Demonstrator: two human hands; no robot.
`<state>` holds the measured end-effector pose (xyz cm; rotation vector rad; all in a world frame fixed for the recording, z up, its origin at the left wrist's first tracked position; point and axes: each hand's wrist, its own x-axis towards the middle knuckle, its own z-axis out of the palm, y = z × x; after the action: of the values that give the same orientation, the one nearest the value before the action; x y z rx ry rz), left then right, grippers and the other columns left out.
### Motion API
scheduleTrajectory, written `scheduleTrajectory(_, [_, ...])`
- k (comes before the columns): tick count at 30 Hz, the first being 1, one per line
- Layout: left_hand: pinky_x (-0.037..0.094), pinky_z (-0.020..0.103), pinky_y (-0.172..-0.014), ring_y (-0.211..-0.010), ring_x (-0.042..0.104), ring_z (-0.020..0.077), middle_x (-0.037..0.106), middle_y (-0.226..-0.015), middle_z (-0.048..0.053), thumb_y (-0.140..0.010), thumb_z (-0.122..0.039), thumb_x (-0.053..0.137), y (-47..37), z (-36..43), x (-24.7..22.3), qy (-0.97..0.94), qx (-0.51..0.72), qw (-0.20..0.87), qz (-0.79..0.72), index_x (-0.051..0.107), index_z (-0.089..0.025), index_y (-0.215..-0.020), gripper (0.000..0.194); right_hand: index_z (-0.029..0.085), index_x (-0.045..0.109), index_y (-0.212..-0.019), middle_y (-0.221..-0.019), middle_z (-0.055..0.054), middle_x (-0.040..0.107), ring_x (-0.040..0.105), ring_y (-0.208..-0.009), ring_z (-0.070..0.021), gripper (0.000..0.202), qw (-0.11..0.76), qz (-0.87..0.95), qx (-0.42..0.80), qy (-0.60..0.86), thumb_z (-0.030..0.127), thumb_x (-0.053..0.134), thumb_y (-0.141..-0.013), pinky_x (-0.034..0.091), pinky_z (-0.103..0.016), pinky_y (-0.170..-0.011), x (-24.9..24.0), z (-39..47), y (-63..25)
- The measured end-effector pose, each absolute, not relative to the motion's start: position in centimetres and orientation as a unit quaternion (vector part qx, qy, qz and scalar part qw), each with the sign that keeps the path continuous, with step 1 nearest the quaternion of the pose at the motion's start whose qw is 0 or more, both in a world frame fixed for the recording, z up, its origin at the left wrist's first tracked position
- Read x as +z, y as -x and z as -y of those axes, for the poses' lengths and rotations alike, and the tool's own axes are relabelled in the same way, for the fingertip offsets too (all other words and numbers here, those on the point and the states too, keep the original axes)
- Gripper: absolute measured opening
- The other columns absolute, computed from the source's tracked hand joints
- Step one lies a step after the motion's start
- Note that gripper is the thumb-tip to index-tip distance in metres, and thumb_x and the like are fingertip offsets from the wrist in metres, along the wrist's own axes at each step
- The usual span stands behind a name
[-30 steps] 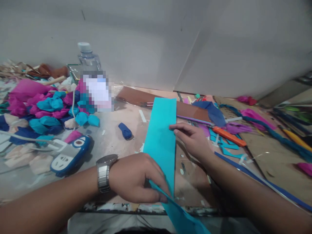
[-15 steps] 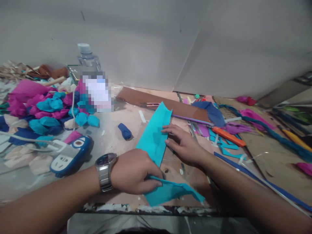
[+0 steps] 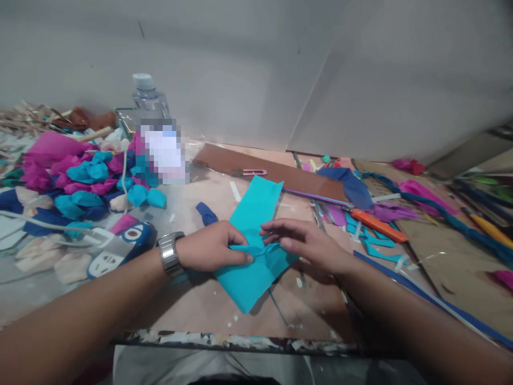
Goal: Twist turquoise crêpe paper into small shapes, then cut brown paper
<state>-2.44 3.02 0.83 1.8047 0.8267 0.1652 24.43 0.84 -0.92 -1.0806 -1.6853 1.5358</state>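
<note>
A long turquoise crepe paper strip point(image 3: 260, 200) lies lengthwise on the table, away from me. Across it is a narrower, gathered turquoise piece of crepe paper point(image 3: 276, 260). My left hand point(image 3: 210, 247), with a metal watch point(image 3: 170, 254) on its wrist, pinches the left end of that piece between thumb and forefinger. Over its right end is my right hand point(image 3: 310, 240), fingers curved and apart from the thumb, whose tip seems to touch the paper. Just beyond my left hand sits a dark blue folded paper piece point(image 3: 206, 213), partly covered.
Pink, blue and cream paper bundles point(image 3: 86, 171) heap up at the left, beside a blue-and-white power strip point(image 3: 110, 260) with cables. A bottle point(image 3: 150, 101) stands behind. Pink-handled snips point(image 3: 254, 172) rest on brown sheets point(image 3: 296, 179). An orange cutter point(image 3: 379, 225) lies at the right among scraps.
My left hand has moved up and away from me with the gathered piece, bringing it over the long strip. My right hand has come down slightly to that piece's right end.
</note>
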Motion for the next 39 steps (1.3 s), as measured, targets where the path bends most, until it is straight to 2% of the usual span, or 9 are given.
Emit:
scheduleTrajectory(2, [0.028, 0.022, -0.05, -0.057, 0.035, 0.0088, 0.043, -0.061, -0.004, -0.091, -0.043, 0.065, 2.4, -2.9, 0.6, -0.759, 0.064, 0.554, -0.335, 0.059, -0.015, -0.068, 0.037, 0.023, 0.073, -0.124, -0.122, -0.01, 0.076, 0.071, -0.113, -0.0262, 0.048, 0.258, 0.679, 0.546, 0.417, 0.049, 0.081, -0.085, 0.056, -0.04, -0.098, -0.6, -0.6, -24.4])
scheduleTrajectory(5, [0.032, 0.022, -0.052, -0.059, 0.039, 0.0093, 0.046, -0.063, -0.004, -0.092, -0.043, 0.065, 2.3, -2.7, 0.6, -0.764, 0.063, 0.548, -0.336, 0.063, -0.014, -0.071, 0.036, 0.022, 0.079, -0.109, -0.11, -0.007, 0.079, 0.072, -0.102, -0.0235, 0.032, 0.215, 0.718, 0.504, 0.43, 0.046, 0.076, -0.088, 0.056, -0.036, -0.091, -0.4, -0.4, -24.4])
scheduleTrajectory(8, [0.033, 0.022, -0.054, -0.06, 0.041, 0.0096, 0.048, -0.064, -0.004, -0.093, -0.043, 0.064, 2.3, -2.6, 0.8, -0.779, 0.067, 0.523, -0.34, 0.064, -0.014, -0.071, 0.036, 0.021, 0.081, -0.1, -0.099, -0.005, 0.08, 0.07, -0.09, -0.0214, 0.029, 0.209, 0.718, 0.495, 0.442, 0.046, 0.072, -0.09, 0.055, -0.033, -0.08, -0.4, -0.4, -24.4])
scheduleTrajectory(11, [0.034, 0.022, -0.056, -0.062, 0.044, 0.0102, 0.053, -0.067, -0.003, -0.093, -0.047, 0.065, 2.2, -2.6, 1.2, -0.794, 0.055, 0.506, -0.331, 0.068, -0.013, -0.078, 0.037, 0.02, 0.081, -0.097, -0.095, -0.004, 0.08, 0.07, -0.087, -0.0197, 0.024, 0.226, 0.719, 0.48, 0.449, 0.042, 0.072, -0.09, 0.053, -0.031, -0.078, -0.5, -0.2, -24.1])
scheduleTrajectory(15, [0.035, 0.022, -0.058, -0.066, 0.047, 0.0109, 0.06, -0.073, -0.001, -0.095, -0.052, 0.063, 2.0, -2.3, 1.5, -0.797, 0.052, 0.515, -0.311, 0.075, -0.013, -0.09, 0.041, 0.022, 0.081, -0.099, -0.096, -0.003, 0.081, 0.072, -0.088, -0.0186, 0.019, 0.23, 0.74, 0.464, 0.43, 0.037, 0.071, -0.094, 0.054, -0.029, -0.081, -0.5, 0.6, -23.4])
scheduleTrajectory(20, [0.031, 0.023, -0.055, -0.061, 0.041, 0.0096, 0.051, -0.063, -0.004, -0.095, -0.045, 0.063, 1.7, -2.0, 1.5, -0.808, 0.059, 0.486, -0.328, 0.072, -0.014, -0.079, 0.037, 0.025, 0.077, -0.111, -0.106, -0.002, 0.08, 0.074, -0.095, -0.0176, 0.022, 0.235, 0.776, 0.425, 0.402, 0.037, 0.073, -0.094, 0.055, -0.028, -0.085, 0.1, 1.0, -23.4])
scheduleTrajectory(27, [0.033, 0.022, -0.057, -0.063, 0.046, 0.01, 0.057, -0.066, -0.002, -0.095, -0.043, 0.063, 1.7, -2.0, 1.6, -0.802, 0.064, 0.491, -0.334, 0.072, -0.013, -0.08, 0.035, 0.024, 0.078, -0.103, -0.1, -0.004, 0.079, 0.072, -0.092, -0.0185, 0.014, 0.242, 0.839, 0.303, 0.382, 0.032, 0.068, -0.099, 0.054, -0.03, -0.084, 0.7, 0.6, -24.1])
scheduleTrajectory(32, [0.037, 0.023, -0.06, -0.064, 0.051, 0.0107, 0.064, -0.07, -0.002, -0.094, -0.047, 0.066, 1.6, -1.7, 1.4, -0.798, 0.079, 0.497, -0.33, 0.073, -0.014, -0.081, 0.036, 0.025, 0.078, -0.103, -0.099, -0.004, 0.079, 0.072, -0.09, -0.0181, 0.019, 0.237, 0.843, 0.302, 0.377, 0.037, 0.064, -0.101, 0.053, -0.03, -0.083, 0.4, 1.0, -23.8])
scheduleTrajectory(39, [0.033, 0.023, -0.056, -0.061, 0.05, 0.0107, 0.064, -0.067, -0.002, -0.093, -0.04, 0.066, 1.4, -1.2, 1.7, -0.826, 0.075, 0.438, -0.347, 0.075, -0.016, -0.08, 0.029, 0.024, 0.078, -0.103, -0.095, -0.003, 0.079, 0.071, -0.088, -0.0173, 0.019, 0.203, 0.831, 0.345, 0.386, 0.038, 0.065, -0.101, 0.052, -0.03, -0.082, 0.3, 1.0, -23.7])
